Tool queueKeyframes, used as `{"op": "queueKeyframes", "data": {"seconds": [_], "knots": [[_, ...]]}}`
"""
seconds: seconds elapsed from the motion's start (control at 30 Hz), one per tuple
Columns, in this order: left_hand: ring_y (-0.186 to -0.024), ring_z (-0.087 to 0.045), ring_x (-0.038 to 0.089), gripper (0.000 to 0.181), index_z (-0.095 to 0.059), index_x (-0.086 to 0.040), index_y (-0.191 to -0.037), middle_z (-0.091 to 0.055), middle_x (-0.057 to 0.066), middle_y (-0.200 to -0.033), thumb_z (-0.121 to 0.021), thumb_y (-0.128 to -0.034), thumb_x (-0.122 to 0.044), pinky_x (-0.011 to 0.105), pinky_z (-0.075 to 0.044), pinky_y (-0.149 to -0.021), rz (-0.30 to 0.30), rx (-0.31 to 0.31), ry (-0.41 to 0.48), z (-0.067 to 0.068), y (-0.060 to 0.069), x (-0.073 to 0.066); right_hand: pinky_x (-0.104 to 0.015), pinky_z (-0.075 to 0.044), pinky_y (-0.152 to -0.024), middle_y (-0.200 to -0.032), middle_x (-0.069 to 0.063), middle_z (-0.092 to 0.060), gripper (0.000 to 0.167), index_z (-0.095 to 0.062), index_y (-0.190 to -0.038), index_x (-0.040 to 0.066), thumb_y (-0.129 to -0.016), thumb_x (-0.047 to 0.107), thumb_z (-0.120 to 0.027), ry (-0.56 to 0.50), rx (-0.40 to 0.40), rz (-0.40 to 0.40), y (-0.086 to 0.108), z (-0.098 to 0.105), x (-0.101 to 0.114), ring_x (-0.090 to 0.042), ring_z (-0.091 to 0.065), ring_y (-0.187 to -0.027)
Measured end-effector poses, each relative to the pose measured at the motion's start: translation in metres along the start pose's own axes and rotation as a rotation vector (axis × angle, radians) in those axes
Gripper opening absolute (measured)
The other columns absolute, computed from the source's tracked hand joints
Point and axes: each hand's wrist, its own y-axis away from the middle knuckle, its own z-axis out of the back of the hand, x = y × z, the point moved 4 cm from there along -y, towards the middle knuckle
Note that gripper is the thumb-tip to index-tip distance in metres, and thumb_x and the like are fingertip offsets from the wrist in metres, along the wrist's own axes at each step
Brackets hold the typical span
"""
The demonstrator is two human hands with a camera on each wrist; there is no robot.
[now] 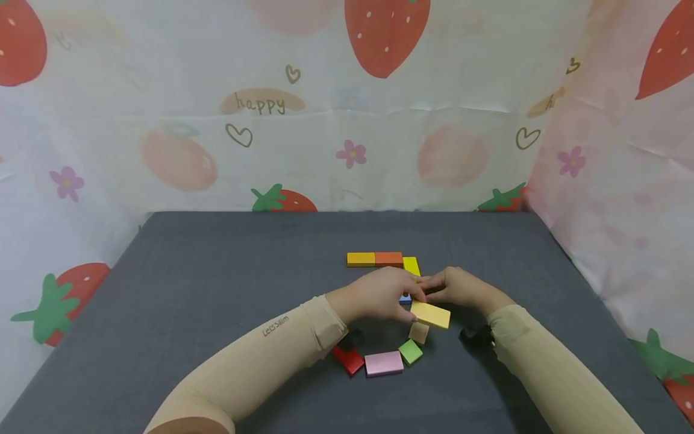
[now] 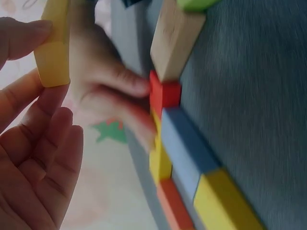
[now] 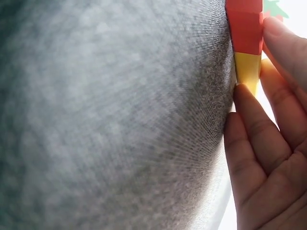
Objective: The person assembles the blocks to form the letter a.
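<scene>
My left hand pinches a pale yellow block between thumb and fingers, held above the blocks on the table. My right hand lies at the right side of the block outline. In the left wrist view its thumb touches a red block, and a finger lies along the outer side of a yellow block. A blue block lies beside these, and a plain wooden block adjoins the red one. In the head view my hands hide most of the red and blue blocks.
An orange-yellow block and an orange block form the far row. Nearer me lie a green block, a pink block and a red block. Printed cloth walls surround the dark grey table.
</scene>
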Motion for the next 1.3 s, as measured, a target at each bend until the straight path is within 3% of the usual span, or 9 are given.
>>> {"op": "queueKeyframes", "data": {"seconds": [0.23, 0.43, 0.6, 0.9, 1.3], "knots": [[-0.082, -0.052, 0.004, 0.027, -0.070, -0.020, -0.103, -0.062, -0.013, -0.094, -0.072, -0.0770, -0.028, 0.012, -0.039, -0.074, -0.098, 0.065, -0.022, -0.018, -0.016, -0.022, -0.036, -0.047, -0.085, -0.123, -0.001, -0.058, 0.027, -0.068, -0.110, 0.020, -0.083, 0.024, -0.066, 0.009, 0.000, 0.020, 0.000, 0.001, 0.003, -0.023, -0.054, -0.113], [-0.078, -0.048, 0.001, 0.023, -0.071, -0.026, -0.099, -0.061, -0.017, -0.087, -0.073, -0.0761, -0.032, 0.012, -0.037, -0.071, -0.116, 0.104, -0.086, -0.034, -0.026, -0.028, -0.041, -0.043, -0.091, -0.128, 0.001, -0.053, 0.033, -0.063, -0.117, 0.021, -0.084, 0.021, -0.065, -0.014, 0.016, -0.008, -0.002, 0.000, 0.002, -0.024, -0.048, -0.119], [-0.071, -0.048, -0.001, 0.017, -0.071, -0.025, -0.092, -0.060, -0.017, -0.078, -0.073, -0.0759, -0.030, 0.011, -0.038, -0.063, -0.089, 0.156, -0.106, -0.045, -0.032, -0.030, -0.042, -0.040, -0.094, -0.129, 0.001, -0.052, 0.037, -0.060, -0.120, 0.022, -0.083, 0.025, -0.065, -0.030, 0.028, -0.027, -0.002, 0.000, 0.001, -0.024, -0.046, -0.121], [-0.069, -0.049, 0.001, 0.017, -0.070, -0.024, -0.091, -0.057, -0.015, -0.074, -0.074, -0.0754, -0.030, 0.013, -0.038, -0.062, -0.026, 0.214, -0.098, -0.053, -0.034, -0.027, -0.041, -0.041, -0.094, -0.130, 0.001, -0.051, 0.038, -0.061, -0.120, 0.023, -0.082, 0.027, -0.067, -0.030, 0.030, -0.027, -0.002, 0.000, 0.000, -0.023, -0.046, -0.122], [-0.079, -0.043, 0.006, 0.016, -0.068, -0.026, -0.085, -0.051, -0.012, -0.078, -0.074, -0.0744, -0.037, 0.017, -0.034, -0.070, -0.037, 0.197, -0.210, -0.053, -0.034, -0.031, -0.040, -0.042, -0.092, -0.131, 0.001, -0.050, 0.037, -0.061, -0.120, 0.023, -0.083, 0.023, -0.066, -0.039, 0.030, -0.037, -0.002, 0.000, -0.001, -0.024, -0.045, -0.122]]}}
